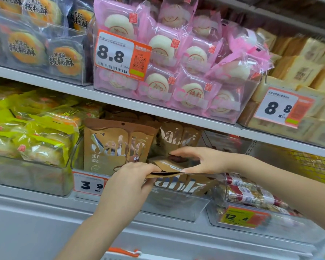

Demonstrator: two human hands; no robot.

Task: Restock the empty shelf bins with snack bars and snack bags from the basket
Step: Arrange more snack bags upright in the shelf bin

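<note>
Left hand (129, 178) pinches the top edge of a brown snack bag (178, 182) in the clear bin (176, 205); right hand (199, 162), fingers spread, steadies it.

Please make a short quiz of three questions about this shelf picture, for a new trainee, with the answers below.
1. True or false: the left hand pinches the edge of a brown Sablé bag.
2. Which goods fill the bin directly above the Sablé bags? A) pink-wrapped buns B) granola bars C) yellow-wrapped cakes
3. Fill in: the yellow price tag on the bin to the right of the hands reads ____.

Key:
1. True. The right hand is spread above the same bag.
2. A
3. 12.4
</note>
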